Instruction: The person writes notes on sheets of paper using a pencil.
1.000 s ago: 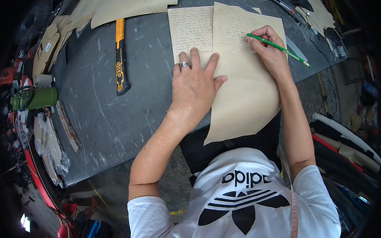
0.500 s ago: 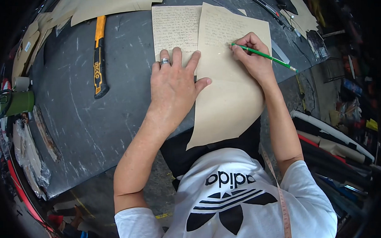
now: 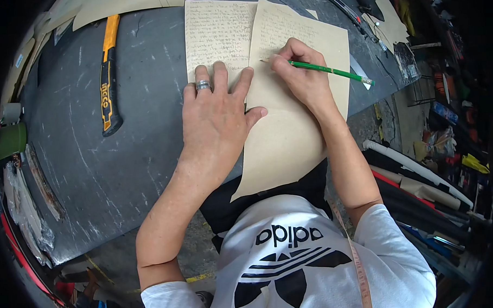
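My right hand grips a green pencil, its tip on the right brown sheet just under several handwritten lines. My left hand, a ring on one finger, lies with fingers spread over the lower part of the left written sheet; its thumb rests on the edge of the right sheet. That right sheet overlaps the left one, and its lower end hangs past the table's front edge.
On the dark table lies a yellow and black cutter. Brown paper is at the back left, a green container at the left edge. Rolls of material stand at the right. A metal ruler shows beside the sheet.
My right hand has moved the pencil tip left, to the start of a line near the sheet's left edge. The view has shifted, so the table items appear farther left. My left hand stays on the paper.
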